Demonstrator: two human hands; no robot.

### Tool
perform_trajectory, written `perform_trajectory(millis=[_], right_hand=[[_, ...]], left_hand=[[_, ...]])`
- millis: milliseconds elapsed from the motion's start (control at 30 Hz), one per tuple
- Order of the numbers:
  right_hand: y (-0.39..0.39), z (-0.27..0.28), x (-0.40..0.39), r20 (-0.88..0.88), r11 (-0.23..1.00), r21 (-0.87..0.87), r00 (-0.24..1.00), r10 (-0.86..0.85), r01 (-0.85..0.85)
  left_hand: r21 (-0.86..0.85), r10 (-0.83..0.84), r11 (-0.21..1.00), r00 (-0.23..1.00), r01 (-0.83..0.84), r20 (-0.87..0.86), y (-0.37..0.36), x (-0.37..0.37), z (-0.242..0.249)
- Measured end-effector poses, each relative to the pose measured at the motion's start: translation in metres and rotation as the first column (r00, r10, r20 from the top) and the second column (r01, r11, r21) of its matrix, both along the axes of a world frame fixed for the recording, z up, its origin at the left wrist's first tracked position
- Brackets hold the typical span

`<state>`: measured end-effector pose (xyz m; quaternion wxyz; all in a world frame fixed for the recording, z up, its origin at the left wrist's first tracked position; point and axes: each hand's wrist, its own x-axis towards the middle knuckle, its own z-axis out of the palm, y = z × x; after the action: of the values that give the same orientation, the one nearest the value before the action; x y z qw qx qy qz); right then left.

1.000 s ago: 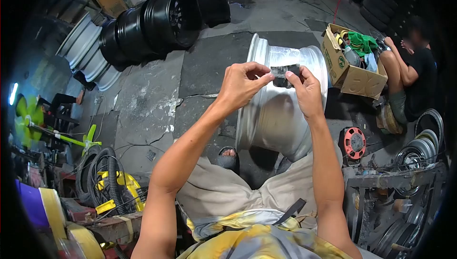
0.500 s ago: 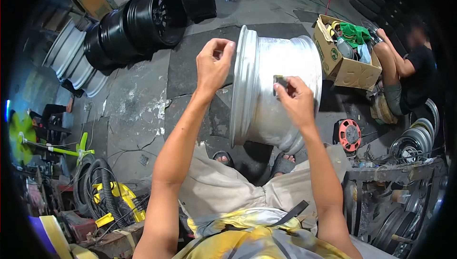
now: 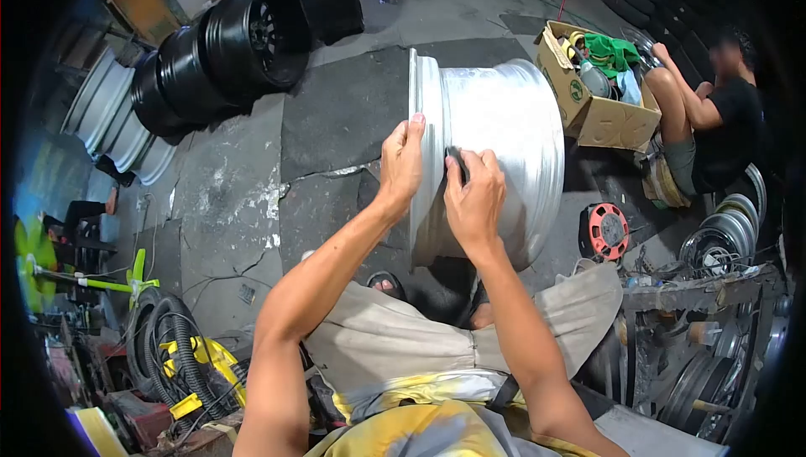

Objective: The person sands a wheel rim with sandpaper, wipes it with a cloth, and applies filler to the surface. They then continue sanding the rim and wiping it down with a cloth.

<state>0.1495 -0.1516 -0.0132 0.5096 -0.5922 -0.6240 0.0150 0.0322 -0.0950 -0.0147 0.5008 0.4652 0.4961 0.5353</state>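
A bare silver wheel rim (image 3: 508, 113) stands on its side between my feet, its barrel facing me. My left hand (image 3: 401, 163) is closed at the rim's left flange, thumb up along the edge and fingers round its outer side. Pinched between the thumb and fingers of my right hand (image 3: 476, 197) is a small dark pad-like piece (image 3: 455, 155). That piece is at the step between the left flange and the barrel, with the hand partly covering it.
Black wheel rims (image 3: 189, 67) line the upper left beside silver ones (image 3: 96, 104). A cardboard box (image 3: 617, 125) of rags and tools stands right, near a seated person (image 3: 726, 113). A red cable reel (image 3: 606, 232), green fan (image 3: 138, 276) and black hose (image 3: 189, 348) surround me.
My left hand has come down from the air onto the rim's left edge. My right hand has moved left across the barrel with the dark piece. The view has shifted slightly.
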Motion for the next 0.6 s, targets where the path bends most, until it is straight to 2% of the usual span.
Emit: perform_trajectory(millis=[33,100,167,200,333,433,500,600], right_hand=[[0.003,0.004,0.002,0.006,1.0,-0.017,1.0,-0.001,0.001],[0.01,0.014,0.006,-0.007,0.995,-0.099,1.0,0.028,-0.029],[0.005,0.014,0.011,0.005,0.993,-0.107,0.999,0.043,-0.042],[-0.005,0.012,0.015,0.027,0.992,-0.112,0.997,0.066,-0.063],[-0.022,0.007,0.017,0.045,0.992,-0.082,0.994,0.101,-0.097],[0.002,0.016,0.015,0.079,0.993,-0.082,0.992,0.094,-0.087],[-0.001,0.017,0.013,0.056,0.992,-0.076,0.993,0.104,-0.1],[-0.045,0.005,0.016,0.063,0.991,-0.085,0.992,0.106,-0.101]], left_hand=[[-0.013,0.031,0.999,0.998,-0.031,0.057,-0.011,0.006,0.0],[-0.016,0.066,0.998,0.997,-0.065,0.038,-0.022,0.016,-0.006],[0.044,0.122,0.992,0.992,-0.122,-0.003,-0.035,0.024,0.003],[0.009,0.084,0.996,0.993,-0.083,-0.081,-0.042,0.023,0.012],[0.079,0.123,0.99,0.983,-0.113,-0.136,-0.052,0.026,0.006],[0.128,0.122,0.986,0.985,-0.106,-0.125,-0.06,0.026,0.001],[0.104,0.101,0.991,0.984,-0.086,-0.145,-0.065,0.023,-0.002],[0.105,0.111,0.99,0.984,-0.096,-0.142,-0.069,0.024,0.001]])
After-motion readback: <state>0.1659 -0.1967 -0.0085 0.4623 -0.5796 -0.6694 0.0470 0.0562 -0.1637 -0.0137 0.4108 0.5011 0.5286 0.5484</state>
